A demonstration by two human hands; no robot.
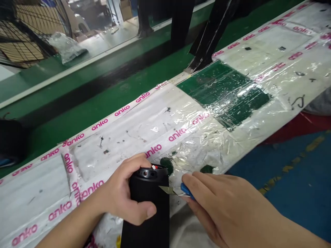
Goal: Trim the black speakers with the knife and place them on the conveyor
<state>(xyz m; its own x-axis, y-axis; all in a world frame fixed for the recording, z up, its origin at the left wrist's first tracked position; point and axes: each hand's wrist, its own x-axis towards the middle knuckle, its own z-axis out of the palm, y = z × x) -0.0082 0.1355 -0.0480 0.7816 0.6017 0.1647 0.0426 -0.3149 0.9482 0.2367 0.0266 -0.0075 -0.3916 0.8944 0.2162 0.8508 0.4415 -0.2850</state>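
cylinder (152, 215) running up the view, knife (178, 191) leftward

Left hand (124, 193) around black casing (150, 220), right hand (224, 203) with knife (186, 190)

Black-caged fan (28, 33); plastic bag (66, 47) near it; blue floor (292, 186), yellow stripe (314, 143)

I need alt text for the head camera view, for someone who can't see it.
A person's left hand grips a black device near its end, while the right hand holds a blue-handled knife, its blade close to the device's side. Beyond lies a plastic-covered white surface with strips of pink "anko" lettering.
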